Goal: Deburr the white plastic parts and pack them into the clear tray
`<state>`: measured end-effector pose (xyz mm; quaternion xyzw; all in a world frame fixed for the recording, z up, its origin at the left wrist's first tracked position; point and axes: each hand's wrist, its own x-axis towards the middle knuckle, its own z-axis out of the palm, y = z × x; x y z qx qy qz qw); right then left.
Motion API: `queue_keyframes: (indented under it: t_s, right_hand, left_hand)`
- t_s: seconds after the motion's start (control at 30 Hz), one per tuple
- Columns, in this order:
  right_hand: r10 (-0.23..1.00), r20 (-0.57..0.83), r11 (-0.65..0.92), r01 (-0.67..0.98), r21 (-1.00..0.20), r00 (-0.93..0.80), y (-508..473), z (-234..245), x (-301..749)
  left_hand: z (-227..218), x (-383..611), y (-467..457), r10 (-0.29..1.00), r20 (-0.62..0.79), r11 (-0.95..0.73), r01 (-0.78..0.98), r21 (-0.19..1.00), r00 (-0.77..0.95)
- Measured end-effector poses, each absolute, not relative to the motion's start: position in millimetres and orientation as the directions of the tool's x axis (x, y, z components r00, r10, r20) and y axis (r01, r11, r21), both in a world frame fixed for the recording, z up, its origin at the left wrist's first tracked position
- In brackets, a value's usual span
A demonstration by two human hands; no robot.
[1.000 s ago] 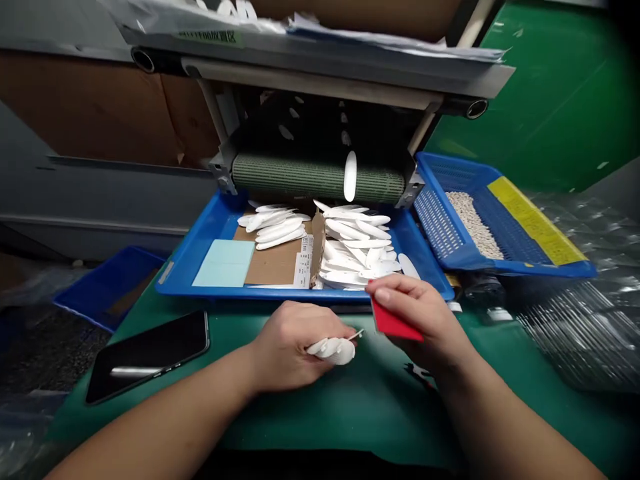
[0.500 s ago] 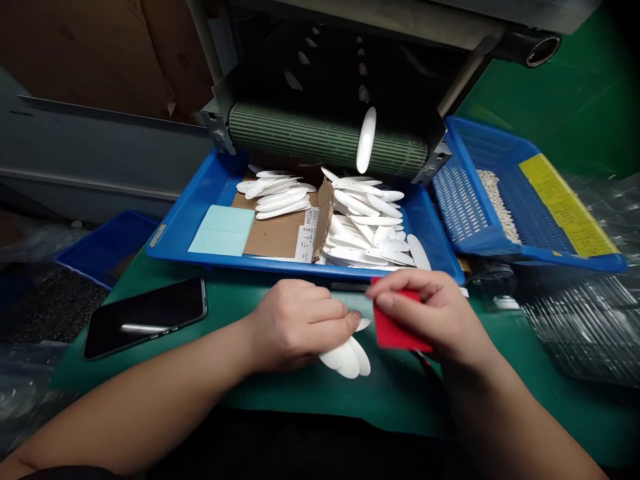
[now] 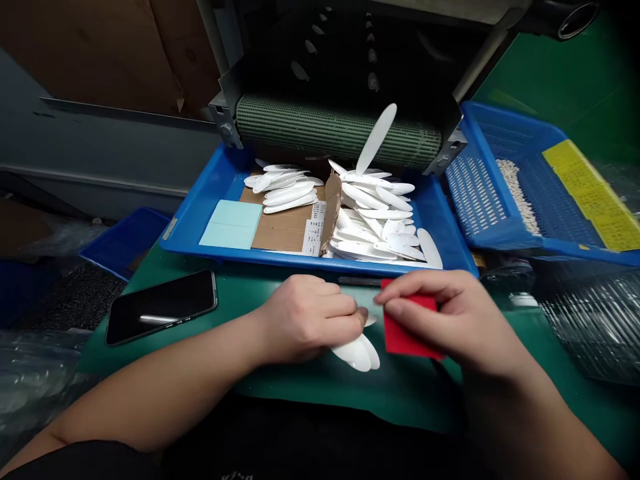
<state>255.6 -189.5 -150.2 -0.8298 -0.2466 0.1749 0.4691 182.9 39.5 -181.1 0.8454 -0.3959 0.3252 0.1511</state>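
My left hand is closed around a small bunch of white oval plastic pieces, whose rounded ends fan out below the fingers over the green table. Just to its right, my right hand pinches a red square cloth-like pad between thumb and fingers. The two hands are a short gap apart. Beyond them stands a blue tray with a large heap of similar white pieces on the right and a smaller pile on the left. One white piece is tipping off the green mesh conveyor.
A dark phone lies on the green table at left. Inside the tray are a pale blue pad and cardboard. At right, a blue basket holds small beige pieces, beside clear plastic packaging.
A white piece at the conveyor's end has swung from near upright to a slant. My hands keep their holds, and the whole view has shifted slightly.
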Motion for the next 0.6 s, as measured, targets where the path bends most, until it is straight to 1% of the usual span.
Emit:
queue_keyframes:
  t_s: [0.03,0.07,0.1,0.13,0.17,0.23,0.27,0.3,0.33,0.37,0.4,0.43,0.47,0.5,0.53,0.57,0.6]
  right_hand:
    - [0.595,-0.065,-0.467,0.279,-0.839,0.801,-190.1,-151.9,257.1]
    - [0.559,-0.022,-0.515,0.326,-0.793,0.829,-190.6,-154.0,258.9]
    - [0.494,0.052,-0.572,0.369,-0.733,0.868,-190.7,-156.2,260.7]
    - [0.433,0.123,-0.612,0.392,-0.687,0.893,-190.6,-158.3,262.3]
    - [0.397,0.181,-0.617,0.408,-0.673,0.900,-190.0,-160.3,263.3]
    - [0.378,0.263,-0.565,0.446,-0.694,0.888,-187.7,-164.0,263.1]
    - [0.384,0.293,-0.523,0.468,-0.712,0.876,-186.0,-166.1,262.0]
    - [0.393,0.315,-0.485,0.486,-0.727,0.864,-184.0,-168.5,260.7]
    - [0.409,0.331,-0.454,0.504,-0.734,0.850,-181.8,-171.2,259.4]
    - [0.427,0.343,-0.430,0.522,-0.737,0.837,-179.5,-174.0,258.3]
    - [0.443,0.352,-0.411,0.535,-0.738,0.825,-177.3,-176.9,257.6]
    - [0.455,0.360,-0.397,0.547,-0.737,0.815,-175.4,-179.5,257.2]
    - [0.467,0.367,-0.385,0.559,-0.734,0.804,-173.7,-181.8,257.2]
    - [0.480,0.375,-0.375,0.572,-0.730,0.793,-172.4,-183.7,257.4]
    - [0.495,0.382,-0.363,0.585,-0.725,0.781,-171.3,-185.1,257.6]
    - [0.510,0.387,-0.353,0.598,-0.720,0.768,-170.5,-186.0,257.7]
    - [0.524,0.395,-0.341,0.611,-0.715,0.755,-169.9,-186.7,257.6]
  left_hand:
    - [-181.1,182.9,39.4,-0.575,0.669,-0.639,-0.769,-0.009,0.470]
    - [-181.4,182.9,39.7,-0.573,0.676,-0.638,-0.770,-0.014,0.463]
    - [-182.0,182.9,40.3,-0.565,0.686,-0.639,-0.769,-0.013,0.458]
    - [-182.8,182.9,41.3,-0.552,0.697,-0.635,-0.772,0.004,0.458]
    - [-183.6,182.6,42.6,-0.536,0.706,-0.625,-0.780,0.038,0.464]
    - [-183.7,181.3,45.4,-0.496,0.711,-0.571,-0.804,0.165,0.498]
    - [-182.0,180.3,46.5,-0.443,0.712,-0.537,-0.797,0.276,0.545]
    - [-178.5,179.0,47.1,-0.347,0.699,-0.498,-0.755,0.428,0.625]
    - [-173.2,178.0,47.3,-0.206,0.654,-0.441,-0.665,0.603,0.728]
    - [-166.3,177.6,47.5,-0.041,0.563,-0.356,-0.538,0.764,0.826]
    - [-158.1,178.5,48.2,0.121,0.440,-0.250,-0.402,0.881,0.890]
    - [-149.3,181.2,50.1,0.255,0.323,-0.147,-0.294,0.944,0.911]
    - [-140.8,186.1,54.0,0.349,0.246,-0.076,-0.234,0.969,0.904]
    - [-133.2,193.6,60.3,0.412,0.210,-0.052,-0.207,0.977,0.887]
    - [-126.9,203.5,69.1,0.447,0.200,-0.058,-0.195,0.979,0.872]
    - [-122.2,215.4,79.9,0.439,0.176,-0.082,-0.156,0.984,0.881]
    - [-119.2,228.9,92.1,0.410,0.163,-0.168,-0.101,0.981,0.897]
